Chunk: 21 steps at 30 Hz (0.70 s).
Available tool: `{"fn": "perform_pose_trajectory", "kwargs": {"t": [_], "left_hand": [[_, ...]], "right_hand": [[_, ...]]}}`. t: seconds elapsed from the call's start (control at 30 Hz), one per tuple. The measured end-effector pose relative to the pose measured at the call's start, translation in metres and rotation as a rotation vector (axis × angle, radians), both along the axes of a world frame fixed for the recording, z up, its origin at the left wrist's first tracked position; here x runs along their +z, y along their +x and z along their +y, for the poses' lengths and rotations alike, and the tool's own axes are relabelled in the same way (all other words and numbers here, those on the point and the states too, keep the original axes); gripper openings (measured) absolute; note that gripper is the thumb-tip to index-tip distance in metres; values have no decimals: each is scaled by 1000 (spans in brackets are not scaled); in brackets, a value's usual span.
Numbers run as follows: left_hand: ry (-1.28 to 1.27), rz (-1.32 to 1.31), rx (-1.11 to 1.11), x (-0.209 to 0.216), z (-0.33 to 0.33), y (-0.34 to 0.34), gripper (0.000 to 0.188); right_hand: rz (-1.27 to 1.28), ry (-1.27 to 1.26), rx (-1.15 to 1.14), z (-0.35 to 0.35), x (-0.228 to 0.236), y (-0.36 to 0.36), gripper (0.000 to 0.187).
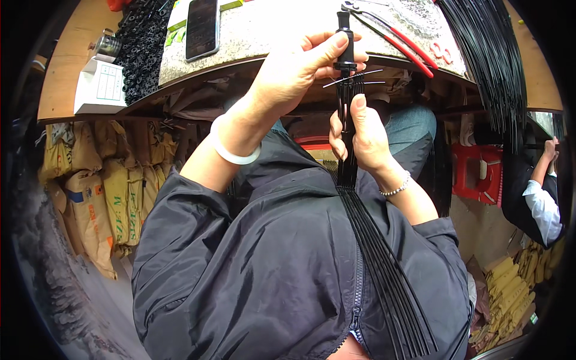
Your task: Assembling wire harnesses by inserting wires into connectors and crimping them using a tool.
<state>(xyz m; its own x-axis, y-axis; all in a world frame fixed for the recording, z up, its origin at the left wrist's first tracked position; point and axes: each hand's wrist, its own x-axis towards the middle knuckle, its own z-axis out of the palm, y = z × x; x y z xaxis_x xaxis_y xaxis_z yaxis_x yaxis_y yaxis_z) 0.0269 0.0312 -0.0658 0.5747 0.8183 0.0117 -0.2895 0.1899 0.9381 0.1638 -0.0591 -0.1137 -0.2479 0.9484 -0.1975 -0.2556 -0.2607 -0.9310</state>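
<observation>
Over my lap I hold up an umbrella frame. Its black hub piece [344, 47] points away from me, and the fingers and thumb of my left hand [297, 63] pinch it near its top. Just below, my right hand [369, 135] is closed round the bundle of thin black ribs [387, 264], with its thumb pointing up. The rib ends fan down across my dark jacket. Thin wires [371, 72] stick out sideways where the ribs meet the hub. Part of the bundle is hidden behind my right fingers.
On the table ahead lie red-handled pliers [403, 48], a phone [203, 29], a white box [99, 87] and a heap of small black parts [141, 51]. Long black rods [492, 60] overhang the right edge. Sacks [114, 192], a red stool [477, 174] and another person [543, 201] stand around.
</observation>
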Motion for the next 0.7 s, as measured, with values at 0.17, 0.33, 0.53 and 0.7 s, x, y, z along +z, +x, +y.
{"fn": "perform_pose_trajectory", "kwargs": {"t": [0.17,0.33,0.53,0.7], "left_hand": [[25,45,-18,-2,-1,0,41],[18,42,1,-2,-2,0,40],[69,102,-4,-7,1,-1,37],[-22,72,-119,-4,1,-10,31]], "right_hand": [[-1,4,0,1,-1,2,63],[20,1,10,2,-2,3,63],[11,14,6,3,0,5,62],[22,12,21,2,1,3,63]]}}
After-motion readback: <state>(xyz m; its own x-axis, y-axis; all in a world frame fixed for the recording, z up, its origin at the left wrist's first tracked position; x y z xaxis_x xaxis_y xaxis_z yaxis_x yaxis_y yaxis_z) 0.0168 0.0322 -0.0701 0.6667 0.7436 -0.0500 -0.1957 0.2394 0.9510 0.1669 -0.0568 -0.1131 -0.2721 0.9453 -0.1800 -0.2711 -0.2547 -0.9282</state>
